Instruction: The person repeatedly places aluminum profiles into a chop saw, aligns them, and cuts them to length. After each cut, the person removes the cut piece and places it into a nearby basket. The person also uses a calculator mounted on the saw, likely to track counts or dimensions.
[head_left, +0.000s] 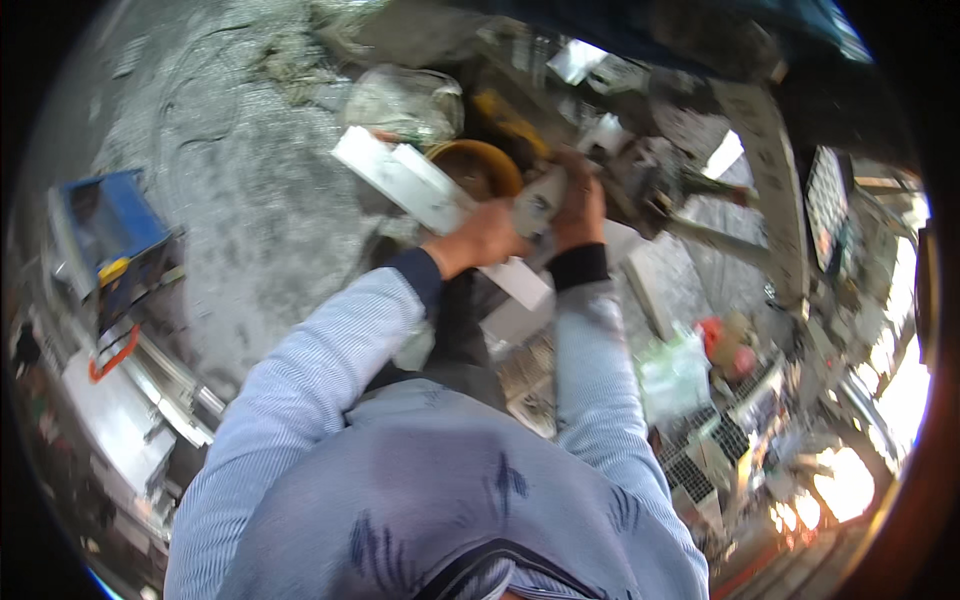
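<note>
My left hand (480, 240) is closed at a long white strip (395, 178), which slants from the upper left to the lower right beneath it. Its fingers are blurred. Close to its right, my right hand (580, 208) is closed around a pale grey piece (540, 203) with a dark mark on its face. That piece reaches across to my left fingertips; its kind is too blurred to tell. Just beyond my hands stands a round yellow container (478, 160), partly hidden by the strip and my hands.
A clear plastic bag (405, 103) lies past the strip. To the left is a blue box (115, 220) near an orange handle (115, 353). A pale beam (768, 180) stands at the right, with a translucent green bag (672, 375) and black crates (705, 450) nearer me.
</note>
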